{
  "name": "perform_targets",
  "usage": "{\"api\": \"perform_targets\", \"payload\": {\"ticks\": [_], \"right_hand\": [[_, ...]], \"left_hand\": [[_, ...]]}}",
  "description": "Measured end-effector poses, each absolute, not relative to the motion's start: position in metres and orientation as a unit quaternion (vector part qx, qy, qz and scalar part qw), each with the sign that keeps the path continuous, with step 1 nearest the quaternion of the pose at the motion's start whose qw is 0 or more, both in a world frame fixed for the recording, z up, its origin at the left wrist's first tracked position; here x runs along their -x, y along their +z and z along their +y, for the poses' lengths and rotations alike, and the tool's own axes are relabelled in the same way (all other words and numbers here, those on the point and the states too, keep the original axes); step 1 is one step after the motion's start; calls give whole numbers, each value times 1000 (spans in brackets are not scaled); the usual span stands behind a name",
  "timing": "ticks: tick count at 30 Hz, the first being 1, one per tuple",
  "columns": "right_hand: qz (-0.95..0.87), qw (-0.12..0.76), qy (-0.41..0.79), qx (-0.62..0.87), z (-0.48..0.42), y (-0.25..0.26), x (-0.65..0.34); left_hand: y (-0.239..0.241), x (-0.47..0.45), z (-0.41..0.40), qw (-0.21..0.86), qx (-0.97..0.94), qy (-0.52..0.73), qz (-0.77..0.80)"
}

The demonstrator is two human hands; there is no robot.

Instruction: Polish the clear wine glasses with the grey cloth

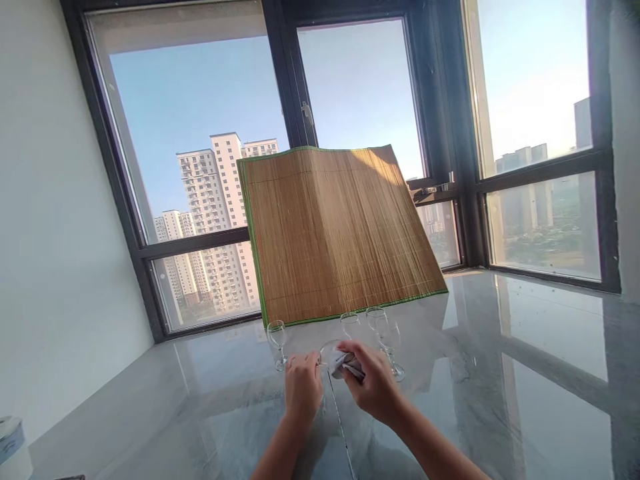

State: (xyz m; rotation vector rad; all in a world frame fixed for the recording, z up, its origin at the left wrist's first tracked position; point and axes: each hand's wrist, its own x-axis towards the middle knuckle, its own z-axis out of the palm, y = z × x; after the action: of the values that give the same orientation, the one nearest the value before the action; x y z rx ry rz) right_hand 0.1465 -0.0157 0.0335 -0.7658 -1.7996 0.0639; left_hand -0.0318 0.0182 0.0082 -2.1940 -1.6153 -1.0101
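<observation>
My left hand (303,385) is closed around a clear wine glass (327,352) held tipped over the marble counter. My right hand (373,383) is closed on a small white cloth (346,363) pressed into the glass's bowl. Just beyond my hands stand more clear wine glasses: one on the left (277,341), one in the middle (350,325) and a pair on the right (387,337), all upright on the counter.
A bamboo mat (335,230) with a green edge leans against the window behind the glasses. The glossy marble counter (500,373) stretches to the dark-framed windows (450,167). A white wall is on the left, and a white roll-like object (11,443) sits at the lower left.
</observation>
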Motion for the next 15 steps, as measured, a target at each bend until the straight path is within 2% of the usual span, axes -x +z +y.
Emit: {"api": "perform_targets", "payload": {"ticks": [4, 9, 12, 15], "right_hand": [[-794, 503, -24, 340, -16, 35, -146], [-721, 557, -48, 408, 1, 26, -154], [-687, 591, -4, 423, 9, 19, -155], [-669, 608, 116, 411, 13, 15, -150]], "left_hand": [[15, 27, 12, 175, 783, -315, -506], [18, 29, 12, 191, 776, -345, -492], [16, 35, 15, 184, 757, -372, -504], [14, 38, 18, 187, 757, -373, -503]]}}
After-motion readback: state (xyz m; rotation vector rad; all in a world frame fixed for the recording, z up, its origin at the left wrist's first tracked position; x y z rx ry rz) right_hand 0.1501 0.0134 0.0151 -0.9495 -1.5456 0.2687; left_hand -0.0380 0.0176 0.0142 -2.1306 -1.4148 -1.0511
